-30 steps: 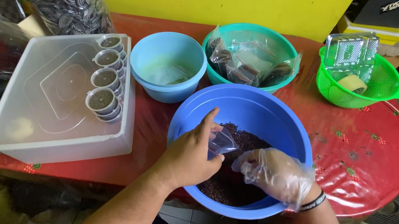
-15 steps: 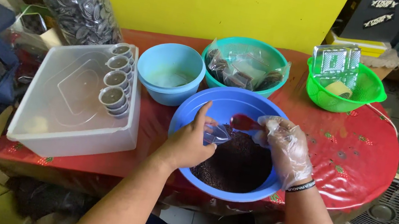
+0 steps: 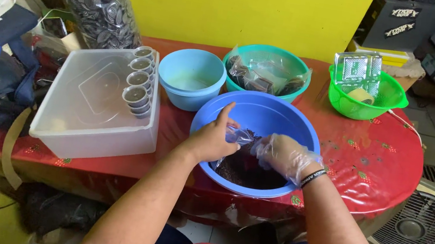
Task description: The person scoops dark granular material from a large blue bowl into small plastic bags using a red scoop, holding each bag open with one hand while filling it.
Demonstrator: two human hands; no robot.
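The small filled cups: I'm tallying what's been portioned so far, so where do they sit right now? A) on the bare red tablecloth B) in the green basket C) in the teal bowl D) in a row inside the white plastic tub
D: the small filled cups stand in a row along the right inner edge of the white plastic tub, left of the big blue bowl.
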